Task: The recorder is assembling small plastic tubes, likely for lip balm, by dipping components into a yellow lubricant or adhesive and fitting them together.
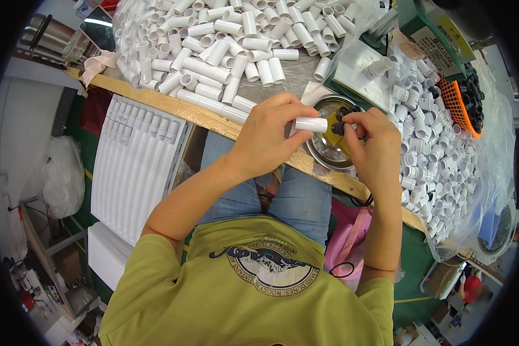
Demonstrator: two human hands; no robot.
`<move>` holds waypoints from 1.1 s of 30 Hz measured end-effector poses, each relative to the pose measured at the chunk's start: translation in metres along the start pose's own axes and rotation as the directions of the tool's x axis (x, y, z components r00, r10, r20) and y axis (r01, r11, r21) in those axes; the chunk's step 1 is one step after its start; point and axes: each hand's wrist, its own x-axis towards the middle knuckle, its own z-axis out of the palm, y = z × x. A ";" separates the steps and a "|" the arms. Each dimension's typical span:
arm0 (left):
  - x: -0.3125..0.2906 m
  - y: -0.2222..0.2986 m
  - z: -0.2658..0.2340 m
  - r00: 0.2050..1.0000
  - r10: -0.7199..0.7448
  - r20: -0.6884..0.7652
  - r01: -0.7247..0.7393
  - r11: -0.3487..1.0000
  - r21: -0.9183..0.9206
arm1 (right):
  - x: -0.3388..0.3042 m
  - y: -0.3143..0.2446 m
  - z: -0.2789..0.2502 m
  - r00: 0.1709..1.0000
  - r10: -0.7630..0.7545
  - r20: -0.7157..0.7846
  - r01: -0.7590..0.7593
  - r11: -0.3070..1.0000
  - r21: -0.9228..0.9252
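Note:
My left hand (275, 134) pinches a short white plastic tube (311, 124) between thumb and fingers, its free end pointing right. Close to that end, my right hand (370, 138) has its fingertips closed on a small black plug (338, 128). A small gap shows between tube and plug. Both hands are over a round metal bowl (330, 167) at the table's front edge. Yellowish liquid and more black pieces (346, 111) show in the bowl, partly hidden by my right hand.
A large heap of white tubes (219, 52) covers the table's far left. Shorter white fittings (438, 155) are piled at right, beside an orange basket (460, 106) of black parts. A green box (432, 40) stands behind. White trays of long tubes (135, 155) lie below left.

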 end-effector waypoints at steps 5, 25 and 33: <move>-0.004 0.007 0.015 1.000 -0.004 -0.005 0.003 0.979 -0.205 | -0.018 0.004 -0.004 0.969 0.249 -0.007 -0.226 0.890 0.397; 0.020 0.020 0.034 0.920 -0.277 0.277 0.391 0.635 -0.666 | -0.012 0.053 -0.035 0.918 0.309 -0.248 -0.258 0.941 0.218; 0.038 0.020 0.035 0.943 -0.187 0.275 0.320 0.734 -0.599 | -0.019 0.035 -0.032 1.000 0.015 0.002 -0.014 0.843 0.537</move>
